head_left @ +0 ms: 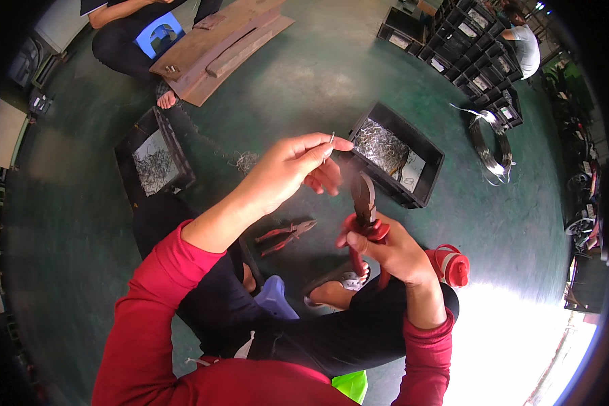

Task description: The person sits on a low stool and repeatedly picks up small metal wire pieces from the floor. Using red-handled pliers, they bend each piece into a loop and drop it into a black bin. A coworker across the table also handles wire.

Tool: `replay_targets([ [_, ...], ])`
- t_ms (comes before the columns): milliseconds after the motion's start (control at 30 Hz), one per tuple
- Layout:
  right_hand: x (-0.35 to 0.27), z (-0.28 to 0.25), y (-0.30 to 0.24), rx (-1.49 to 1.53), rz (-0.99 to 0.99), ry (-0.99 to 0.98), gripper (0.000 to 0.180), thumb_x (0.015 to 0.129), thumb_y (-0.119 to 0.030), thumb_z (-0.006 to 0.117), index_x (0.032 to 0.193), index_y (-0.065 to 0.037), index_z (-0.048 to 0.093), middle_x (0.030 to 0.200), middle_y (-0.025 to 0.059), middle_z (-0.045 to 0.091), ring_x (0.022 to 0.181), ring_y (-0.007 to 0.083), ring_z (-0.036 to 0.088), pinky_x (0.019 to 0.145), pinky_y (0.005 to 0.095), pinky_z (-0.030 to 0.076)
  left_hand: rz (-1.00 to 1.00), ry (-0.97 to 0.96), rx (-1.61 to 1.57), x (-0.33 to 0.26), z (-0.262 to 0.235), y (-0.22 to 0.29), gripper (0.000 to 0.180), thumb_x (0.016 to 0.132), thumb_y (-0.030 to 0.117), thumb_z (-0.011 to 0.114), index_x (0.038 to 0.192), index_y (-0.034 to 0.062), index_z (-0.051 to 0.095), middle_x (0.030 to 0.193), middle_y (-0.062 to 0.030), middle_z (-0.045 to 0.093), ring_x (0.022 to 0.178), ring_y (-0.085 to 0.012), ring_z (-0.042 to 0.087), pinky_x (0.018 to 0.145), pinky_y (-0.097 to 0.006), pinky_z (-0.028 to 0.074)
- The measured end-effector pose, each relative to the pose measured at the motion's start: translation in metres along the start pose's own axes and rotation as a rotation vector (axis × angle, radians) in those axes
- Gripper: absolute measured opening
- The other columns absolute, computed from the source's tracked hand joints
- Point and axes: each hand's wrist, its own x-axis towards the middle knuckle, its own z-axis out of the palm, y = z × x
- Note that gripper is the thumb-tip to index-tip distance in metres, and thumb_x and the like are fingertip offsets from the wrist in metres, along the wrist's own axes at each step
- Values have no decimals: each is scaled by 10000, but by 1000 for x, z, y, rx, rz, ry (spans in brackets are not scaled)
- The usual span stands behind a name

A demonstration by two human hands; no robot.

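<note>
Pinching a thin wire piece (pixel 331 139) between fingertips, the left hand (pixel 287 169) holds it above the crate (pixel 432 159); the right hand (pixel 392 252) is clenched around red-handled pliers (pixel 364 203). Light, stiff wire seems best held near its end.

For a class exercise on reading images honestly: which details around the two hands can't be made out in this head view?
- Small metal piece pinched by the left hand: too small to tell its shape.
- Pliers in the right hand: tip blurred, red handles partly hidden by the fingers.
- Contents of the black crate: a shiny tangle, single pieces not distinguishable.
- Second pliers on the floor: partly behind the left forearm.
</note>
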Motion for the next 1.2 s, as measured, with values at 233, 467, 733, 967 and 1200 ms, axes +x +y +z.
replay_targets([
  [233,1,4,-1,-20,13,1,270,950,-214,617,1110,-7,551,961,68,663,796,106,590,740,271,479,77,98,-52,3,6,-8,297,1032,221,431,1174,12,587,986,-91,677,880,-181,679,777,-296,520],
  [467,10,10,-3,165,23,-181,351,954,-288,615,1136,10,581,1032,81,665,967,142,603,872,296,468,379,55,60,7,18,-15,288,1034,201,433,1147,-15,586,1061,-110,660,977,-207,666,850,-329,521],
  [733,8,11,-5,202,35,-167,351,956,-302,611,1108,14,597,1014,79,669,967,146,611,873,295,468,464,51,239,4,20,-17,247,1035,141,404,1134,9,588,1084,-135,675,1000,-236,674,855,-324,513],
  [967,9,8,-1,-3,0,43,348,905,-303,671,1049,5,601,869,89,685,831,181,653,756,313,494,452,22,281,4,19,-14,291,1030,142,405,1227,3,567,1139,-143,653,1059,-226,643,887,-330,501],
  [1200,11,12,11,-758,-228,748,283,866,-198,696,977,-7,519,795,186,646,757,343,650,671,408,489,-6,49,146,-2,1,7,559,1014,463,382,1213,-11,604,998,-91,665,913,-175,638,822,-306,497],
])
